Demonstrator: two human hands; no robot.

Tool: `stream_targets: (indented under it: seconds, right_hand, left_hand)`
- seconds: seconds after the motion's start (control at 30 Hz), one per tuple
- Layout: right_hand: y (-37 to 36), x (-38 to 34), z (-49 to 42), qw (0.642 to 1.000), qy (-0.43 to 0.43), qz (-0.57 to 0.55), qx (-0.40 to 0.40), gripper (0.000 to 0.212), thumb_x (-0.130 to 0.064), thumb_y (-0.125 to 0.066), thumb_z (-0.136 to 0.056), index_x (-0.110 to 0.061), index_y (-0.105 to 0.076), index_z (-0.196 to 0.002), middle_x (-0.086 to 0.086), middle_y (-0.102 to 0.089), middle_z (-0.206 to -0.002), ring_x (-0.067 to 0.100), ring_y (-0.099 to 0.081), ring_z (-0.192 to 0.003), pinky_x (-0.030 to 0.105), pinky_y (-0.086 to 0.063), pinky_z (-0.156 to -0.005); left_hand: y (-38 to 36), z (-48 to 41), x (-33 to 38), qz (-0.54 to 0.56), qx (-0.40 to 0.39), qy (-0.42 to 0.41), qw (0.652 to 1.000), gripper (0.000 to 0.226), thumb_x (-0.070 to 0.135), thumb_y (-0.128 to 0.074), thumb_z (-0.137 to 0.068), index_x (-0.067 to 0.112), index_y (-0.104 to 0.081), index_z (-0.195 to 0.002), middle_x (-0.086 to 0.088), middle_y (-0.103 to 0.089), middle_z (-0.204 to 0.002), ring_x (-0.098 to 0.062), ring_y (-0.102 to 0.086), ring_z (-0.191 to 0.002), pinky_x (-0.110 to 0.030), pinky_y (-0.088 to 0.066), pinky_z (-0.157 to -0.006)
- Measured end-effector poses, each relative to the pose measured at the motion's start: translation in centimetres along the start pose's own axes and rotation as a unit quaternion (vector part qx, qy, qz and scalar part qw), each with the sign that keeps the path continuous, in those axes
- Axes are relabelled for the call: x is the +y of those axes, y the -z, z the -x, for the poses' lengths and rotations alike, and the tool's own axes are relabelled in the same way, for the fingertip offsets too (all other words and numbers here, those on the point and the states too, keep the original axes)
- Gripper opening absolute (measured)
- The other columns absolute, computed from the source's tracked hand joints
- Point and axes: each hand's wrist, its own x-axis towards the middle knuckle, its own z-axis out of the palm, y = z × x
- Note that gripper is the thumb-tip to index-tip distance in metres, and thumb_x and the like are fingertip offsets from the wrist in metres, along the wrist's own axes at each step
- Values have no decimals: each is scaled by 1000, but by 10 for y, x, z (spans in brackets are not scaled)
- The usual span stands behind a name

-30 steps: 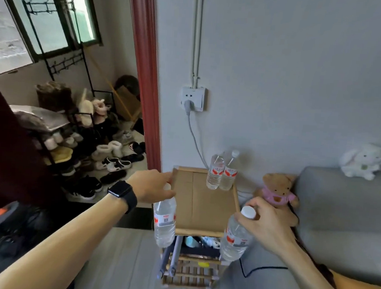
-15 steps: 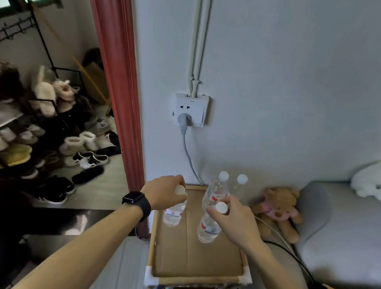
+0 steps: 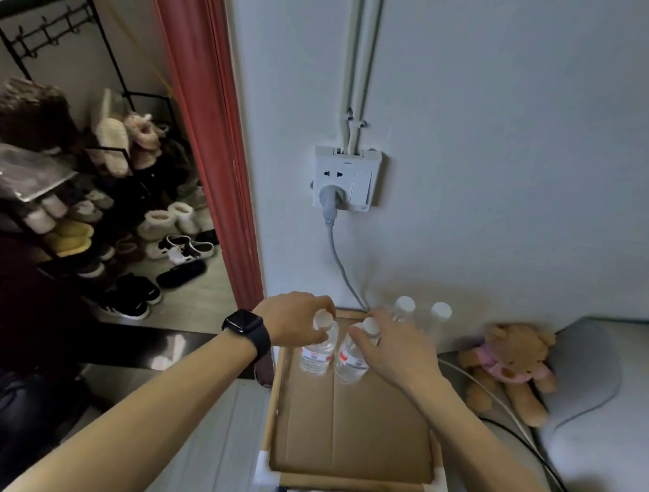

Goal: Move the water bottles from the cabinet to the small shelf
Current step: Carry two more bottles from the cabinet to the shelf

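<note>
Gripping left bottle [image 3: 317, 355], left hand [image 3: 294, 320]; right bottle [image 3: 349, 361], right hand [image 3: 396, 350].

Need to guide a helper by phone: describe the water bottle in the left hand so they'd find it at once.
Under the white wall socket stands a small shelf topped with brown cardboard. It is the leftmost of four white-capped clear plastic water bottles there, nearest the red door frame, gripped by the left hand.

Four clear plastic water bottles with white caps [image 3: 317, 355] [image 3: 350, 363] [image 3: 404, 304] [image 3: 440, 312], two hands [image 3: 295, 318] [image 3: 392, 350], one black wristwatch [image 3: 246, 326], one brown teddy bear in pink [image 3: 510, 364], one white wall socket [image 3: 346, 178].
</note>
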Motion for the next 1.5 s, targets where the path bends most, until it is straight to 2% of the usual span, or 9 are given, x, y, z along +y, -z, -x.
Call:
stream_targets:
  seconds: [0.17,0.3,0.4,0.57,0.67,0.73,0.87,1.17,1.5]
  right_hand:
    - [10,-1,-13,995,59,83,-22,40,-45,-41,-101,-19,-51,-130,9,-63,-121,28,-60,-106,33,-43,-77]
    - [12,0,-22,991,94,69,-66,36,-34,-47,-97,-25,-50,-132,10,-57,-119,33,-58,-108,40,-46,-87]
    - [14,4,-24,991,96,68,-71,40,-40,-48,-94,-28,-49,-132,9,-58,-118,33,-58,-106,42,-49,-87]
    - [15,4,-30,988,75,122,-50,48,-55,-46,-95,-15,-53,-120,12,-64,-110,33,-59,-102,39,-47,-79]
    - [12,3,-37,985,92,134,-51,42,-50,-47,-97,-13,-54,-116,13,-65,-112,34,-59,-103,40,-46,-80]
    - [13,3,-41,985,102,131,-46,40,-46,-48,-98,-14,-55,-119,12,-65,-116,34,-59,-105,40,-46,-84]
    - [15,8,-47,985,109,129,-26,35,-43,-49,-98,-14,-57,-116,11,-66,-112,33,-60,-102,39,-45,-78]
    - [19,4,-54,986,110,125,-26,34,-38,-49,-97,-11,-55,-117,12,-64,-116,34,-59,-104,39,-45,-78]
    - [17,2,-58,988,109,110,-19,24,-29,-53,-95,-13,-53,-113,10,-64,-107,33,-61,-95,34,-39,-67]
  left_hand:
    - [3,-1,2,-88,29,3,996,39,53,-56,-89,33,-51,-121,6,-64,-106,-19,-60,-94,-30,-38,-66]
    - [-2,-4,7,-116,51,44,991,47,63,-52,-88,22,-47,-112,0,-64,-95,-23,-59,-78,-31,-38,-60]
    - [-4,-4,8,-91,46,39,994,45,61,-54,-88,24,-48,-115,3,-62,-102,-20,-55,-80,-31,-40,-62]
    - [-1,-5,-1,-57,23,-9,998,39,44,-61,-88,42,-49,-125,11,-54,-113,-17,-60,-93,-28,-39,-64]
    - [-4,-10,-2,-89,53,3,995,37,47,-60,-89,34,-52,-123,8,-56,-111,-19,-60,-93,-30,-41,-65]
    - [-8,-13,0,-63,77,29,995,40,53,-59,-89,29,-52,-120,8,-57,-110,-19,-61,-91,-32,-45,-67]
    - [-14,-19,6,-34,107,36,993,41,54,-58,-89,27,-53,-120,9,-56,-111,-19,-61,-91,-32,-44,-67]
    - [-23,-28,11,6,134,42,990,38,50,-60,-90,25,-55,-119,6,-56,-108,-22,-62,-89,-38,-52,-71]
    - [-24,-26,12,41,95,55,993,40,45,-64,-88,25,-49,-118,5,-51,-115,-22,-60,-87,-38,-53,-72]
